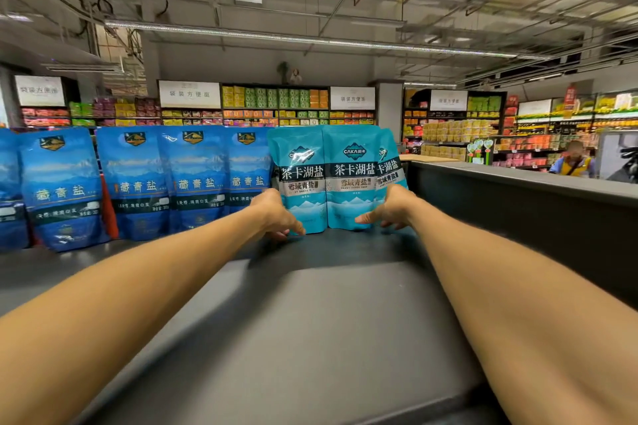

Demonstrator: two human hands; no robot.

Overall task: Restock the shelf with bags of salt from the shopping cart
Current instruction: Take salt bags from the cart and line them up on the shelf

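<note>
Head view, both arms reach forward over the dark shelf (310, 314). Three teal salt bags (352, 179) stand upright side by side at frame centre, touching each other. Left hand (276, 214), fingers loosely extended, touches the lower edge of the leftmost teal bag; right hand (390, 209), fingers spread, rests against the rightmost. Neither hand grips. Dark blue salt bags (138, 183) stand in a row to the left.

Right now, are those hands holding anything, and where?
Both hands are at the row of teal salt bags: the left hand at its lower left edge, the right hand at its lower right. Whether they grip or just steady cannot be told.
</note>
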